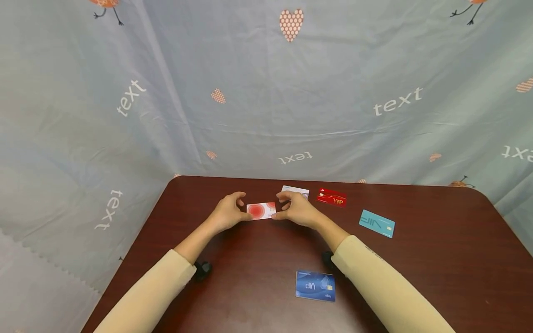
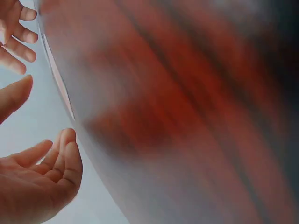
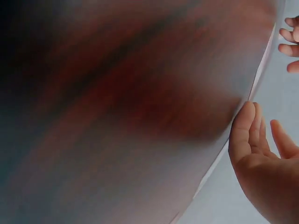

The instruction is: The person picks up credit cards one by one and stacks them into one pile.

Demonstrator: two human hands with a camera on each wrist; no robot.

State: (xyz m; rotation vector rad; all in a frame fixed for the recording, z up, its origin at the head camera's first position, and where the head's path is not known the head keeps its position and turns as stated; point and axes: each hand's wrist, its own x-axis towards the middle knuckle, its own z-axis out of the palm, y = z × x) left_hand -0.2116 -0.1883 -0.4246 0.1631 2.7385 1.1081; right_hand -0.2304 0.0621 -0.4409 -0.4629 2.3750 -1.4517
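Seemingly the step is lining up the red-and-white card between left hand and right hand, each grip apart, the next move wanting light, even fingertips

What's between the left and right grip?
A white card with red circular print, between the left grip and right grip; shown in the head view.

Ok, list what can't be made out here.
Head view: part of the pale card, hidden by the right hand.
Head view: fine print on the red VIP card, too small.
Left wrist view: rest of the left hand, cut off by the left edge.
Both wrist views: tabletop detail, blurred.
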